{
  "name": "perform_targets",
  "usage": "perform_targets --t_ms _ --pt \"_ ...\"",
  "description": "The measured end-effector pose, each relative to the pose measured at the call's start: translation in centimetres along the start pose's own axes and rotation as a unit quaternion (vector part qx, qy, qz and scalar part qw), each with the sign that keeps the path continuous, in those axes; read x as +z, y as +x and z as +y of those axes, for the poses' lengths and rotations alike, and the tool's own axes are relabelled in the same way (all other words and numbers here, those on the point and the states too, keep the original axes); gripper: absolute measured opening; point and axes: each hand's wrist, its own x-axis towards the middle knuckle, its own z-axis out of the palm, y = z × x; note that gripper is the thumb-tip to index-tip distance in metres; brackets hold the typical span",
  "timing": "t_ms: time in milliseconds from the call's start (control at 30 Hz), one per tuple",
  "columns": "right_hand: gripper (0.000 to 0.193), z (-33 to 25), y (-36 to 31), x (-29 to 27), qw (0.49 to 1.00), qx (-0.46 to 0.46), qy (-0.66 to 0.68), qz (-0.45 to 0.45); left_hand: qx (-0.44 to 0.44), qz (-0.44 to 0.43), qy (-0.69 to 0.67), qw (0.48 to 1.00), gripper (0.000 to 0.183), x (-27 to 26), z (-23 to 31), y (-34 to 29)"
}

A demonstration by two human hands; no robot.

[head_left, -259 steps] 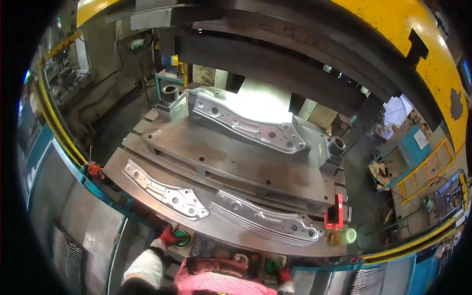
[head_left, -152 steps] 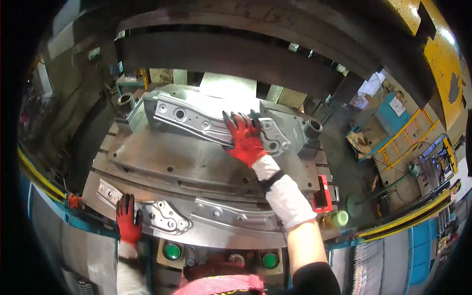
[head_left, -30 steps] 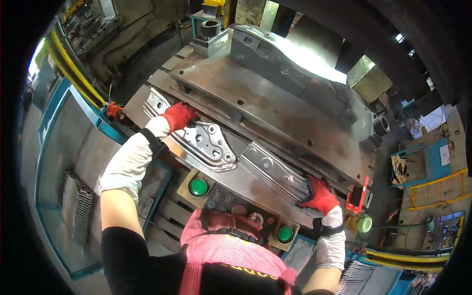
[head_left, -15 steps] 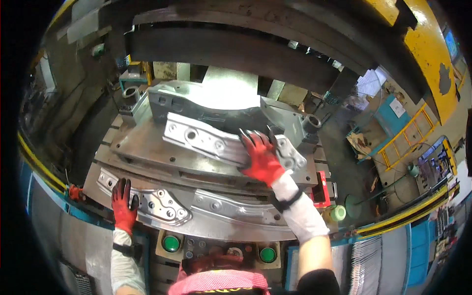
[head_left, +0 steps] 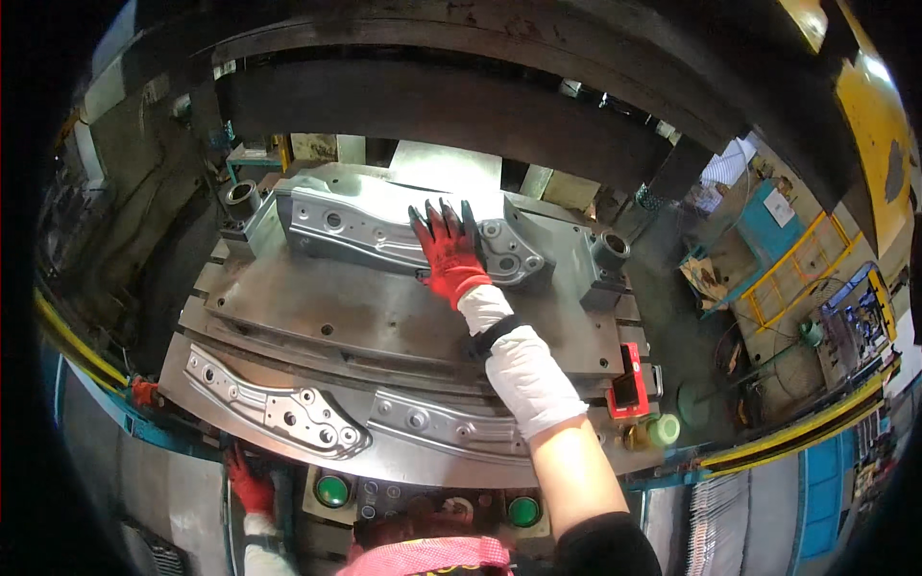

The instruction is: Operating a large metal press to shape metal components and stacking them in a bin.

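Note:
My right hand (head_left: 449, 252), in a red glove with dark fingertips, lies with spread fingers on a long, curved stamped metal part (head_left: 370, 232) with round holes. That part rests on the raised block of a steel die (head_left: 384, 307). Below the front edge of the steel table, my left hand (head_left: 252, 488), also red-gloved, is low beside the button panel; its fingers are in shadow. Two similar parts lie along the table's front: a left stamped part (head_left: 288, 415) and a right stamped part (head_left: 442, 422), the latter partly hidden by my right forearm.
A green push button (head_left: 332, 492) and another green button (head_left: 523, 512) sit on the panel before me. Guide posts (head_left: 242, 197) (head_left: 611, 252) stand at the die's sides. A red box (head_left: 629, 382) and green-capped bottle (head_left: 663, 430) are at right. The dark press beam (head_left: 432, 96) spans overhead.
My right hand has moved away from me with the stamped part, which now sits on the die block. My left hand has dropped from the left front part to below the table edge.

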Motion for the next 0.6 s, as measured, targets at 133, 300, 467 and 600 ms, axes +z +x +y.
perform_targets --t_ms 133,300,467,600 --pt "0.083 -0.2 -5.8 -4.8 0.99 0.001 0.132 0.049 -0.035 -0.082 -0.072 0.993 0.095 6.1 -1.3 -1.8" --pt "0.08 0.3 -24.1 -6.4 0.943 0.214 0.253 0.034 -0.089 -0.287 -0.18 0.936 0.111 11.2 -2.2 -5.4" --pt "0.087 -1.0 -43.9 -4.0 0.784 0.574 0.16 0.177 -0.047 -0.323 -0.316 0.891 0.12 15.0 -3.6 -4.5" --pt "0.096 -5.4 -57.2 4.5 0.614 0.709 0.322 -0.129 -0.021 -0.344 -0.272 0.898 0.126 16.0 -3.9 -3.9"
